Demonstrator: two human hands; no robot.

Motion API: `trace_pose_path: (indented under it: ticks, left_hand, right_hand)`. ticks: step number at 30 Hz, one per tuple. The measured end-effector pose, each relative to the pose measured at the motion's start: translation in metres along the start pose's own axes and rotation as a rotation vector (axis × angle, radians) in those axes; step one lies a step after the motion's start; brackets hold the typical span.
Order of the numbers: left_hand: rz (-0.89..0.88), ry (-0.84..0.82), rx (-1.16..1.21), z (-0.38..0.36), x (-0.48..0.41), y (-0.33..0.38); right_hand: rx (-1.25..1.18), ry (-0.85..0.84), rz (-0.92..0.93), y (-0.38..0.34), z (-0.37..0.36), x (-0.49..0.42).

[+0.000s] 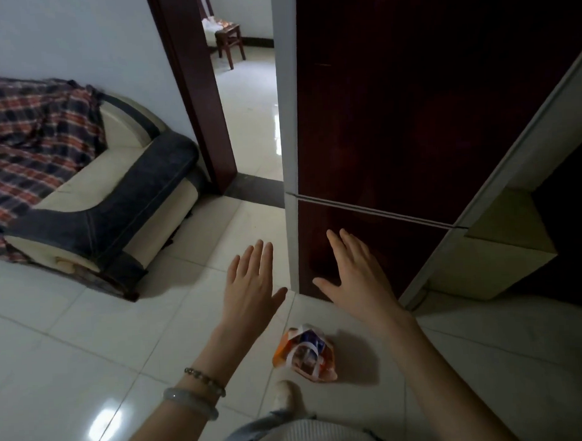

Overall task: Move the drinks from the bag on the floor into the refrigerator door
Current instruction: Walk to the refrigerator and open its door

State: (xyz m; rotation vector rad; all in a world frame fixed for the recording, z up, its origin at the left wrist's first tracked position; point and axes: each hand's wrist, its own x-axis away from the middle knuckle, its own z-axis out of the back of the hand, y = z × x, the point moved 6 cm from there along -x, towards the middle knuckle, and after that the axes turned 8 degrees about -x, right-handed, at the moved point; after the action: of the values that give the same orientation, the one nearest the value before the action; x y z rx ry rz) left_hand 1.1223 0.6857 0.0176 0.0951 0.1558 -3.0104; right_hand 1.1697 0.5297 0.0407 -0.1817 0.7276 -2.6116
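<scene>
Both hands, left point(252, 281) and right point(354, 277), are spread flat and empty, apart from each other. Below and between them the bag point(304, 355) slumps on the floor point(89, 326). Ahead of the right hand stands the fridge point(395, 134), doors seemingly shut. The soft bag may sag or spill drinks if lifted by one side.

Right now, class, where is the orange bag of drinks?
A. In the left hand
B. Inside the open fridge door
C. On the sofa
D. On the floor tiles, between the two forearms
D: the bag sits on the floor in front of the closed fridge, and both the left hand and the right hand are open and empty above it.
</scene>
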Motion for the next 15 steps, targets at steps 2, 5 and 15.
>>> trace_pose_path:
  ticks: [2, 5, 15]
  left_hand:
    - [-0.029, -0.002, 0.005, -0.002, -0.021, -0.016]
    - [-0.087, 0.004, 0.032, -0.006, -0.047, -0.031]
    - [-0.170, 0.020, 0.093, -0.012, -0.104, -0.046]
  right_hand:
    - [0.002, 0.012, -0.021, -0.010, -0.003, -0.021]
    - [0.012, 0.032, -0.068, -0.016, -0.006, -0.043]
    - [0.045, 0.038, -0.125, -0.019, -0.005, -0.083]
